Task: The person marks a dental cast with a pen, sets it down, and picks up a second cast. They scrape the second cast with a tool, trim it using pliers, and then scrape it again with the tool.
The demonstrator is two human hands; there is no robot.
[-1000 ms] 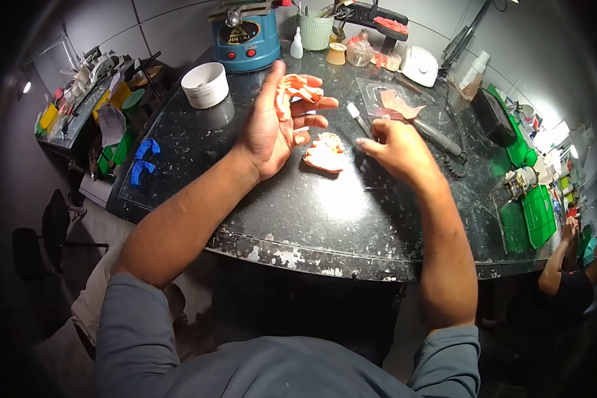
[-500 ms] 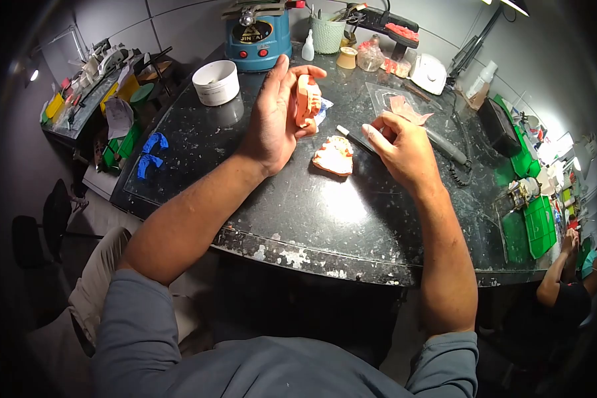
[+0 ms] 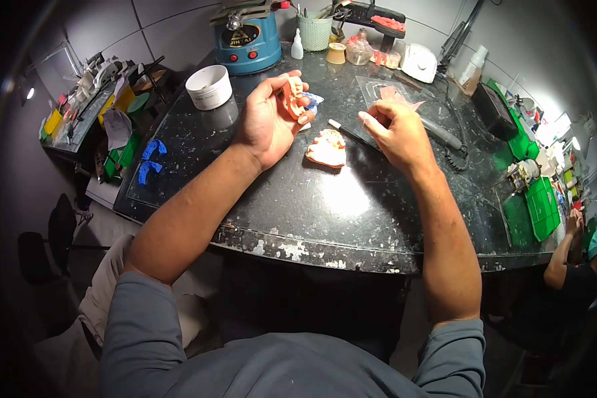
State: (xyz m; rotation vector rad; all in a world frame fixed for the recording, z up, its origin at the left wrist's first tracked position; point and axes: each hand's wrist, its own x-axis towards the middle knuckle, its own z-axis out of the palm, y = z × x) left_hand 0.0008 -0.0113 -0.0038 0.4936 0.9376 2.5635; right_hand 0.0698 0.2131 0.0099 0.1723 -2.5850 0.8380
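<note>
A pinkish-orange dental cast (image 3: 292,98) with a row of teeth is held up in my left hand (image 3: 266,126), the fingers and thumb closed around it. On the bench below lies a second dental cast (image 3: 326,149), brightly lit. A dark pen-like stick with a white tip (image 3: 351,132) rests between that cast and my right hand (image 3: 399,136). The right hand hovers over the stick's far end, thumb and fingers curled together; whatever they pinch, if anything, is hidden. Behind the left fingers a small blue-and-white piece (image 3: 314,101) partly shows.
A white tub (image 3: 209,87) and a blue machine (image 3: 247,43) stand at the back left. Blue curved pieces (image 3: 151,161) lie at left. Beyond my right hand are pink sheet material (image 3: 398,96) and a grey cylindrical handpiece (image 3: 442,134). Another person (image 3: 574,265) sits far right.
My left hand has lowered slightly and turned the cast, its fingers now curled closer around it. My right hand has lifted a little. The whole view has shifted slightly.
</note>
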